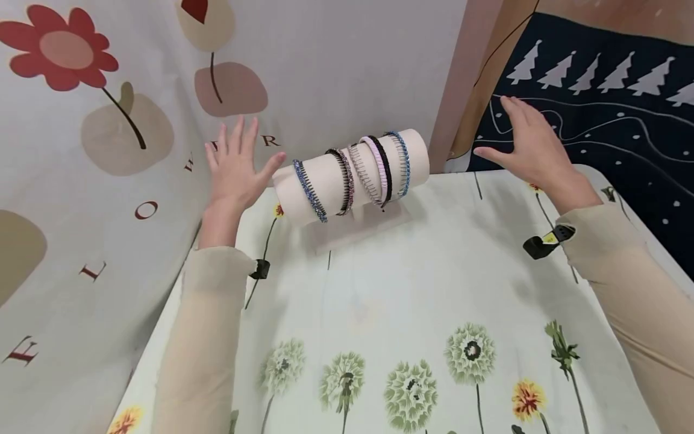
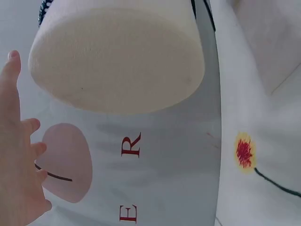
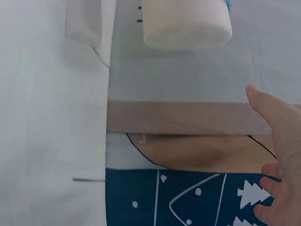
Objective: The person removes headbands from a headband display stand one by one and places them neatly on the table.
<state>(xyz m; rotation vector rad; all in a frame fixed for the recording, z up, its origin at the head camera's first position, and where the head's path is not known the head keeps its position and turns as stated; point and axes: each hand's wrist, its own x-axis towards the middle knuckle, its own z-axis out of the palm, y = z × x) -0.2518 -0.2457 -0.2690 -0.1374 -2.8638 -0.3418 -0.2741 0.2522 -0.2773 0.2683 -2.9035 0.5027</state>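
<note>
A white padded roll point(image 1: 417, 158) on a pale stand base point(image 1: 352, 234) carries several headbands. From left to right they include a glittery blue headband point(image 1: 309, 191), a black toothed one with pinkish stones point(image 1: 348, 178), a silvery toothed one point(image 1: 362, 171), a lilac one point(image 1: 381, 166), a black one point(image 1: 387, 170) and a bright blue one point(image 1: 405, 164). My left hand point(image 1: 235, 169) is raised with fingers spread, near the roll's left end and holding nothing. Farther off to the right, my right hand point(image 1: 534, 141) hovers with fingers extended, also holding nothing. Each wrist view faces one roll end.
The stand is on a table with a flower-print cloth point(image 1: 379, 289). A pale printed curtain point(image 1: 347, 66) hangs behind and along the left. Dark fabric with white trees point(image 1: 585, 114) lies beyond the right edge. A black strap device point(image 1: 542, 244) is at the right wrist.
</note>
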